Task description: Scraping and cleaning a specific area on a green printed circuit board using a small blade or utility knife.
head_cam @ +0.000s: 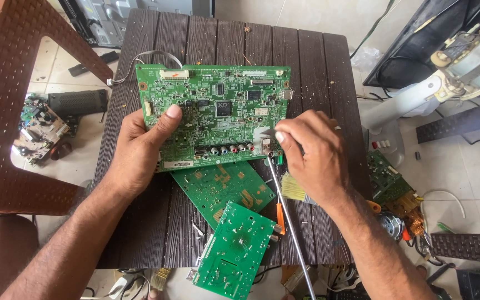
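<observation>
A large green circuit board lies tilted up at the middle of the dark slatted plastic surface, and everything here is placed against that board. The left hand holds the board's lower left corner, thumb pressed flat on its top face and the other fingers curled under the edge, so this grip is pinched shut on the board. The right hand sits at the board's lower right corner, its fingertips drawn together just beside the row of coloured round jacks along the board's lower edge; whether they pinch anything there cannot be told. A small brush with pale yellow bristles pokes out from under that hand, below the board's right corner. A thin metal rod runs from the same corner down toward the near edge of the surface, crossing an orange-handled tool.

Below the board, partly tucked under its lower edge, lies a second green circuit board, and a third, smaller green board overlaps that one and hangs over the near edge of the surface. A grey ribbon cable loops off the large board's upper left corner. Left of the board stands a brown woven plastic chair, with loose electronic parts on the floor under it. Right of the board, on the floor, more green boards and wired parts lie in a heap
</observation>
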